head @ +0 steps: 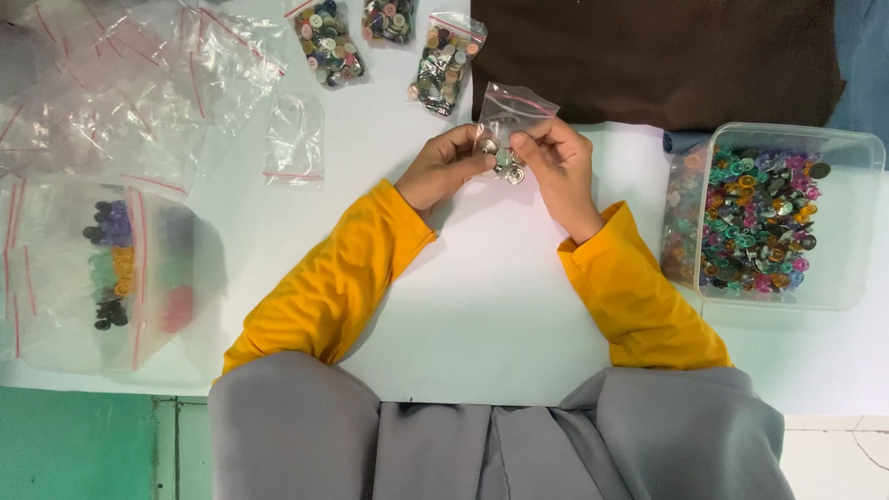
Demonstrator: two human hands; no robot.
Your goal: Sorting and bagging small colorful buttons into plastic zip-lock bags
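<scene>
White table (482, 306): hands (505, 162) partly hide bagged buttons (507, 167).

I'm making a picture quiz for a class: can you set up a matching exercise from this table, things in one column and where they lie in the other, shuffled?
Things:
1. clear tub of coloured buttons
2. small zip bag
3. three filled button bags
4. dark brown cloth

Places:
A. far edge of the table, left of middle
B. held between the left hand and right hand
C. far right, behind the tub
D. right side of the table

Pairs: 1-D, 2-B, 3-A, 4-C
</scene>
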